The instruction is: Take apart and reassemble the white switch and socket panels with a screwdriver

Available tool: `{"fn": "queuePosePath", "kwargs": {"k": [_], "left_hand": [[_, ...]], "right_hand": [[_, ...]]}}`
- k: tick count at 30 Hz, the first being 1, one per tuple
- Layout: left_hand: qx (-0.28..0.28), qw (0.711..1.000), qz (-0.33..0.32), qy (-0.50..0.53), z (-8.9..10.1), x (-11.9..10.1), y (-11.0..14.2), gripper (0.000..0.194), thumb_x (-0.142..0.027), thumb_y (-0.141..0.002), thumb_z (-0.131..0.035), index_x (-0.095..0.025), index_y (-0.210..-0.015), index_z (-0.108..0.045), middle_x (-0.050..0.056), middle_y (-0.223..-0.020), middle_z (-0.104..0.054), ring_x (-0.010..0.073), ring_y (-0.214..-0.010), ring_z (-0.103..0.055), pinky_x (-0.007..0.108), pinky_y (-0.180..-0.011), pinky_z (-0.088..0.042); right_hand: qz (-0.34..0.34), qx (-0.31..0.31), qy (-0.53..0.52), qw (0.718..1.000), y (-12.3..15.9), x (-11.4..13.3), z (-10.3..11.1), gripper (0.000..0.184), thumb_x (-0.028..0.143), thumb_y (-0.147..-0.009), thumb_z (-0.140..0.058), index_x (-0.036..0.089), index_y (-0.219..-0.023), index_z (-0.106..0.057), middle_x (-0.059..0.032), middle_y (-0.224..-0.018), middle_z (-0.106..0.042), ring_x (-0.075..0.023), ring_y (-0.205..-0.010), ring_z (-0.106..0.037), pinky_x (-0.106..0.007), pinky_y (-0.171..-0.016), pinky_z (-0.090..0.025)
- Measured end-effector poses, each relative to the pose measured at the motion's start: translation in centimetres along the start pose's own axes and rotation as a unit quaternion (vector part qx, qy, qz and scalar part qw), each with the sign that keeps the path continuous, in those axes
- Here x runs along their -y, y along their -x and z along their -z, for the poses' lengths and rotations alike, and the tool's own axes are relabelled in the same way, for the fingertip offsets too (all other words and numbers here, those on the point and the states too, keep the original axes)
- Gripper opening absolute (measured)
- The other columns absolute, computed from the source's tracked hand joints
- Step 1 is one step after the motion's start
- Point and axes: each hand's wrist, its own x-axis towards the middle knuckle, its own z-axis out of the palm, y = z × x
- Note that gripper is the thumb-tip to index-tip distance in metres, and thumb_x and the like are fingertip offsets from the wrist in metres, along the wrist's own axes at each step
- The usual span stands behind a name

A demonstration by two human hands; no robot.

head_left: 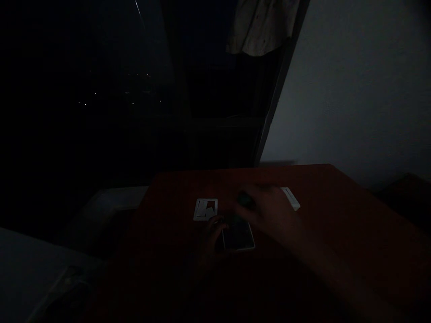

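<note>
The scene is very dark. A flat, dark rectangular panel with a thin white rim [238, 236] lies on the reddish-brown table [323, 233]. My left hand [212, 235] has its fingers curled at the panel's left edge, steadying it. Above the panel's far side, my right hand [269, 206] is closed on a small dark green object [245, 200]; its kind is unclear and the hand is slightly blurred. Beyond my left hand sits a white square frame [195, 211] with pale pieces inside. A narrow white item [291, 199] lies behind my right hand, partly hidden by it.
A pale wall [353, 89] rises behind the table on the right. A dark window [134, 112] with small distant lights fills the left, and a cloth [262, 27] hangs at the top. The table's far edge runs below the window frame.
</note>
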Motion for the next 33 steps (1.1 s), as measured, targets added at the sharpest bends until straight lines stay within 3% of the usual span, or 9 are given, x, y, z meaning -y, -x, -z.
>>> {"fn": "queuePosePath", "kwargs": {"k": [5,7,10,12,15,18,20,24,33], "left_hand": [[0.001,1.000,0.009,0.012,0.5,-0.3,0.1,0.061,-0.035,-0.072,-0.076,-0.025,-0.126,-0.051,0.010,-0.144,-0.037,0.0305,-0.131,-0.040,0.046,-0.106,-0.038],[-0.012,1.000,0.006,0.018,1.0,-0.2,0.2,0.058,-0.033,-0.075,-0.073,-0.026,-0.128,-0.049,0.009,-0.143,-0.039,0.0293,-0.130,-0.040,0.045,-0.106,-0.039],[-0.067,0.997,0.027,-0.005,2.4,0.4,0.0,0.044,-0.031,-0.083,-0.063,-0.026,-0.125,-0.051,0.008,-0.138,-0.045,0.0265,-0.126,-0.046,0.043,-0.104,-0.041],[-0.094,0.993,0.053,-0.045,3.5,0.8,-0.5,0.039,-0.032,-0.086,-0.058,-0.026,-0.123,-0.052,0.007,-0.134,-0.050,0.0254,-0.121,-0.051,0.042,-0.101,-0.043],[-0.072,0.989,0.073,-0.105,4.9,1.4,-1.7,0.038,-0.033,-0.085,-0.058,-0.026,-0.122,-0.053,0.006,-0.125,-0.057,0.0256,-0.115,-0.055,0.042,-0.096,-0.046],[-0.022,0.985,0.076,-0.155,5.5,1.9,-3.1,0.041,-0.030,-0.081,-0.064,-0.027,-0.121,-0.055,0.006,-0.122,-0.060,0.0273,-0.113,-0.056,0.042,-0.095,-0.046],[-0.003,0.981,0.060,-0.187,5.5,2.3,-3.8,0.044,-0.029,-0.078,-0.067,-0.026,-0.121,-0.056,0.006,-0.125,-0.059,0.0284,-0.115,-0.054,0.043,-0.097,-0.044],[0.009,0.969,0.015,-0.246,5.3,2.9,-4.3,0.051,-0.030,-0.075,-0.071,-0.025,-0.124,-0.055,0.007,-0.129,-0.057,0.0302,-0.120,-0.048,0.045,-0.101,-0.038],[-0.035,0.968,-0.020,-0.249,4.8,3.3,-4.2,0.055,-0.028,-0.070,-0.076,-0.024,-0.121,-0.056,0.007,-0.125,-0.057,0.0296,-0.114,-0.050,0.044,-0.096,-0.041]], "right_hand": [[-0.204,-0.102,-0.187,0.955,2.1,-5.4,-1.5,0.039,0.058,-0.079,-0.057,0.020,-0.076,-0.061,-0.0006,-0.064,-0.063,-0.0162,-0.057,-0.058,-0.027,-0.054,-0.040],[-0.309,-0.078,-0.286,0.904,3.7,-7.3,-3.2,0.040,0.059,-0.079,-0.056,0.020,-0.076,-0.059,-0.0002,-0.062,-0.061,-0.0167,-0.056,-0.058,-0.027,-0.053,-0.041],[-0.403,-0.023,-0.449,0.797,6.5,-8.9,-5.8,0.038,0.057,-0.081,-0.055,0.020,-0.086,-0.058,-0.0043,-0.071,-0.066,-0.0177,-0.060,-0.061,-0.029,-0.055,-0.046],[-0.414,-0.013,-0.536,0.735,8.2,-9.0,-7.0,0.035,0.052,-0.083,-0.056,0.020,-0.099,-0.057,-0.0083,-0.085,-0.069,-0.0189,-0.068,-0.064,-0.032,-0.063,-0.050],[-0.393,0.033,-0.612,0.686,9.7,-8.5,-8.2,0.038,0.045,-0.085,-0.053,0.020,-0.114,-0.057,-0.0068,-0.086,-0.070,-0.0184,-0.066,-0.064,-0.032,-0.062,-0.050],[-0.401,0.054,-0.646,0.648,10.1,-8.0,-9.5,0.041,0.045,-0.082,-0.053,0.020,-0.114,-0.060,-0.0039,-0.080,-0.069,-0.0164,-0.060,-0.062,-0.028,-0.055,-0.048],[-0.405,0.040,-0.648,0.645,10.1,-7.7,-10.1,0.041,0.047,-0.079,-0.055,0.019,-0.108,-0.064,-0.0032,-0.078,-0.068,-0.0152,-0.058,-0.059,-0.026,-0.052,-0.046],[-0.395,0.014,-0.616,0.681,10.2,-7.1,-10.6,0.045,0.055,-0.076,-0.060,0.020,-0.101,-0.068,-0.0018,-0.074,-0.065,-0.0143,-0.058,-0.056,-0.025,-0.052,-0.043],[-0.399,0.031,-0.592,0.700,10.8,-7.0,-11.2,0.046,0.057,-0.077,-0.063,0.023,-0.107,-0.066,-0.0001,-0.075,-0.062,-0.0132,-0.060,-0.056,-0.023,-0.052,-0.042]]}}
